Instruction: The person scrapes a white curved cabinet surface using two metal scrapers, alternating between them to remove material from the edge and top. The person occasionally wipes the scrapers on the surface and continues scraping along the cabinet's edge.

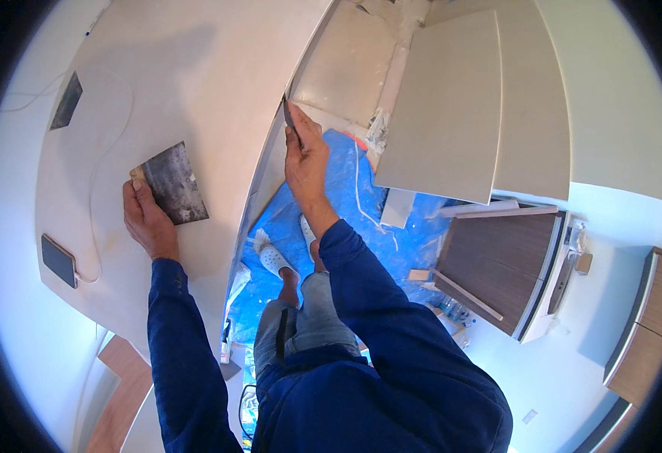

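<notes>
My left hand grips a broad, dark grey flat blade by its tan edge; the blade is smudged with whitish marks. It lies over a large pale panel surface. My right hand is closed around a slim dark tool, mostly covered by the fingers, so its kind is unclear. The tool's tip meets the right edge of the panel or is very close to it. Left of my hands, a smartphone with a white cable and a dark flat plate rest on the pale surface.
Blue plastic sheeting covers the floor under my feet. Large beige boards stand to the right. Beyond them is a dark brown cabinet with wood strips on it. A white cord trails over the sheeting, near several plastic bottles.
</notes>
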`<state>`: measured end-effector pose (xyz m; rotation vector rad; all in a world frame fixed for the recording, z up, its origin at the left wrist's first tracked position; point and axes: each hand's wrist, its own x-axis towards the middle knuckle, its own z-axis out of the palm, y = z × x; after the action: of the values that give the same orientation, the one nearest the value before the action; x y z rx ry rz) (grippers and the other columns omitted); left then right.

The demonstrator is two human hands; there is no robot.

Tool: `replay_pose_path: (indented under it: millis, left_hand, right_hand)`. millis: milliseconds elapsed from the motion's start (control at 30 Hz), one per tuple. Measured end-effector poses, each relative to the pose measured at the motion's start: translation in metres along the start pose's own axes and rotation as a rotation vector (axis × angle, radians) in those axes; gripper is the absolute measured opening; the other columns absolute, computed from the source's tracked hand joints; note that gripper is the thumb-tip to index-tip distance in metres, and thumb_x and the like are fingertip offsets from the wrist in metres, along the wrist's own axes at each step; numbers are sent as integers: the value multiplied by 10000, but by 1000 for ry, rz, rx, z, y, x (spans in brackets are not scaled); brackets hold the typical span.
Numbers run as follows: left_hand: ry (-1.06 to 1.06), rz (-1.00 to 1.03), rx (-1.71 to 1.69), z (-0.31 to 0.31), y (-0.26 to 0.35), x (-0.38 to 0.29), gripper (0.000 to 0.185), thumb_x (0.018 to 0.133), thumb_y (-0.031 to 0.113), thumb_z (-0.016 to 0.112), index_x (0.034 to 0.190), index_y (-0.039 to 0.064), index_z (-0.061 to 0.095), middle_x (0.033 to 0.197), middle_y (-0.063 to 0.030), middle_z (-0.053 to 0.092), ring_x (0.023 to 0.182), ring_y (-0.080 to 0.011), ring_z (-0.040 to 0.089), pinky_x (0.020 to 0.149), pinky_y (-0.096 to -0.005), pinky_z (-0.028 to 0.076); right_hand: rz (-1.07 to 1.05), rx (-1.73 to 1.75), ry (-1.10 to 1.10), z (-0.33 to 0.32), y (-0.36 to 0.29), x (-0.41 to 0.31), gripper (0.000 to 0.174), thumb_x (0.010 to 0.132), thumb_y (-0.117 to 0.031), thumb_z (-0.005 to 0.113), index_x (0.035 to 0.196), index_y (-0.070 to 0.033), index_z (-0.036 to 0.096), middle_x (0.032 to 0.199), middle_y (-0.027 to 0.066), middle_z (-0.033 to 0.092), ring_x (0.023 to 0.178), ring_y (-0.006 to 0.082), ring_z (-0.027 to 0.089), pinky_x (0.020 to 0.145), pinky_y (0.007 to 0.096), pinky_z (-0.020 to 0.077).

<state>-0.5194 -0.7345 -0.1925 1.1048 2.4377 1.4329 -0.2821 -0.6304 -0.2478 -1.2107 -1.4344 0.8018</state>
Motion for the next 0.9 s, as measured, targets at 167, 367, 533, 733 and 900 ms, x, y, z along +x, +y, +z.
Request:
replay_pose_path:
  millis: [167, 367, 533, 733, 900]
  left_hand:
    - [22, 4, -13, 3, 0, -1, 378, 1102, 313, 498, 916, -14, 535, 723, -134, 497, 678, -257, 441, 649, -411, 385]
    - [7, 1, -9, 4, -3, 0, 366, 1100, 305, 495, 928, -14, 546, 741, -156, 530, 687, -286, 464, 659, -427, 392]
    - [5, -20, -20, 3, -4, -1, 353, 1097, 300, 501, 933, -8, 553, 743, -156, 535, 691, -287, 469, 661, -428, 393]
    - [17, -15, 16, 2, -3, -1, 335, 1090, 308, 506, 990, 4, 601, 789, -172, 604, 729, -331, 555, 688, -450, 424]
    - [15, -20, 37, 0, 0, -3, 321, 1085, 317, 508, 1009, 26, 622, 811, -177, 637, 735, -377, 567, 704, -473, 435]
  right_hand:
    - [71, 17, 14, -12, 10, 1, 438, 1005, 29, 564, 1415, -96, 653, 1334, 194, 686, 1215, 325, 629, 1084, 365, 470]
    - [-22, 103, 50, -3, 6, 23, 463, 984, 40, 570, 1417, -100, 653, 1334, 202, 684, 1219, 332, 630, 1090, 368, 467]
    - [-28, -54, -54, -9, -12, -21, 421, 998, 3, 591, 1399, -103, 664, 1349, 188, 683, 1197, 318, 652, 1046, 378, 496]
    - [-246, -444, -187, -69, -46, 41, 355, 931, -88, 662, 1276, -122, 738, 1179, 143, 740, 1083, 346, 675, 928, 423, 554]
    - [-637, -901, -427, -52, -76, 130, 247, 799, -62, 703, 1026, -113, 784, 971, 89, 725, 981, 313, 687, 806, 414, 606]
